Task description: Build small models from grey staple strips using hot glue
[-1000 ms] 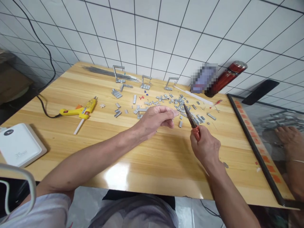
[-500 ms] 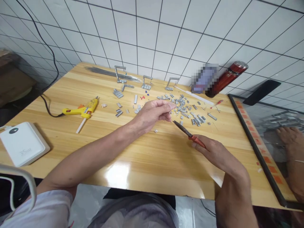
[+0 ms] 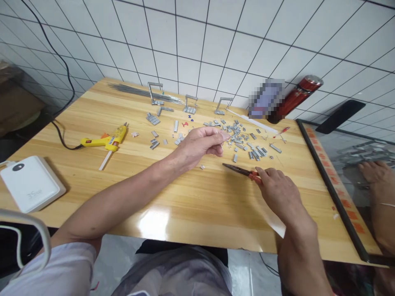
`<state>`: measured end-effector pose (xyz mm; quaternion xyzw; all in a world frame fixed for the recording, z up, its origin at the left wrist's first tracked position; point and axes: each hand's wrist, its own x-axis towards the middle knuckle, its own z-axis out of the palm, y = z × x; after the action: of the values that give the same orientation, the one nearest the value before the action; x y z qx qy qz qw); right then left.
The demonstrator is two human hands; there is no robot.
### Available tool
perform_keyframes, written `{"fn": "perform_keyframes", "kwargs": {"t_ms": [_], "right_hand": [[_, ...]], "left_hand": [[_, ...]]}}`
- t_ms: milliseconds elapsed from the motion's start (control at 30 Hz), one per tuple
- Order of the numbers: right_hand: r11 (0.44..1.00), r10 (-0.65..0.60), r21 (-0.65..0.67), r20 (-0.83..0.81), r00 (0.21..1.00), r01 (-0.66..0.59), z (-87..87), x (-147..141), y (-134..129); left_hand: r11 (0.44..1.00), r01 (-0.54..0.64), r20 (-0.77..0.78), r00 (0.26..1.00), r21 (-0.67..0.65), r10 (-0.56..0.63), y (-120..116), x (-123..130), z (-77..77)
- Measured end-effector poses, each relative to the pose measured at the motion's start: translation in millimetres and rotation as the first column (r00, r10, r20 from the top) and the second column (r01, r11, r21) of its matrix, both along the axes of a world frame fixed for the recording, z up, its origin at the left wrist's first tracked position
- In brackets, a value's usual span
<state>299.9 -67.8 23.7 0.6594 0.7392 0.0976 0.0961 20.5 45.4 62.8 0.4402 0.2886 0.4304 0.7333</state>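
Observation:
My left hand (image 3: 206, 144) is pinched, thumb against fingers, above the middle of the table; what it holds, if anything, is too small to make out. My right hand (image 3: 279, 191) grips needle-nose pliers (image 3: 237, 169) by their red handles. The dark jaws point left, just below my left hand and apart from it. Behind my left fingers lies a loose pile of small grey staple-like strips (image 3: 236, 133). Farther back stand three small frames built from such strips, among them a left frame (image 3: 156, 93), a middle frame (image 3: 190, 104) and a right frame (image 3: 223, 106).
A yellow glue gun (image 3: 112, 139) and a white power bank (image 3: 32, 183) lie on the left. Thin metal wires (image 3: 132, 92) lie at the back. A red flask (image 3: 298, 98), a black phone (image 3: 341, 117) and a dark-framed glass panel (image 3: 331, 187) occupy the right.
My right hand has turned, so the pliers lie flatter and their tip has moved slightly down and left, farther from my left hand. My left hand stays pinched in nearly the same place.

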Motion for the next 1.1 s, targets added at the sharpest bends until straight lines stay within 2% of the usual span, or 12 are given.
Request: {"fn": "perform_keyframes", "kwargs": {"t_ms": [67,167,267,333,433,567,700,800,967,1100], "right_hand": [[1.0,-0.005,0.019,-0.014,1.0,0.005,0.8,-2,3],[0.998,-0.022,-0.056,-0.032,0.999,0.021,-0.2,-4,7],[0.994,-0.036,-0.111,-0.232,0.972,0.01,-1.1,-3,11],[0.992,-0.034,-0.124,-0.469,0.883,-0.028,-0.8,-3,15],[0.99,-0.068,-0.133,-0.73,0.68,-0.044,-1.5,-4,19],[0.987,-0.155,-0.151,-0.873,0.462,0.046,-10.3,-6,23],[0.993,-0.113,-0.097,-0.942,0.316,0.066,-22.6,-11,27],[0.999,-0.027,-0.014,-0.956,0.292,0.046,-27.7,-17,29],[0.99,0.138,0.142,-0.925,0.353,-0.017,-28.5,-26,30],[0.971,0.232,0.234,-0.903,0.362,-0.039,-28.2,-30,29]], "left_hand": [[1.0,-0.001,0.009,1.0,-0.001,0.001,0,0,0.5],[1.0,-0.004,0.02,1.0,0.001,0.004,0,0,0.6],[1.0,-0.001,0.023,1.0,0.013,0.0,0,0,0.7],[1.0,0.011,0.028,1.0,0.015,-0.012,-1,0,1.5],[0.999,0.039,0.042,0.998,-0.005,-0.039,-4,0,4.3],[0.996,0.074,0.06,0.996,-0.047,-0.071,-7,0,9.3],[0.986,0.115,0.1,0.99,-0.122,-0.103,-12,3,12.0],[0.967,0.159,0.135,0.982,-0.198,-0.134,-18,7,11.7],[0.938,0.213,0.192,0.968,-0.273,-0.164,-23,11,11.9],[0.929,0.218,0.209,0.965,-0.298,-0.16,-24,11,14.6]]}}
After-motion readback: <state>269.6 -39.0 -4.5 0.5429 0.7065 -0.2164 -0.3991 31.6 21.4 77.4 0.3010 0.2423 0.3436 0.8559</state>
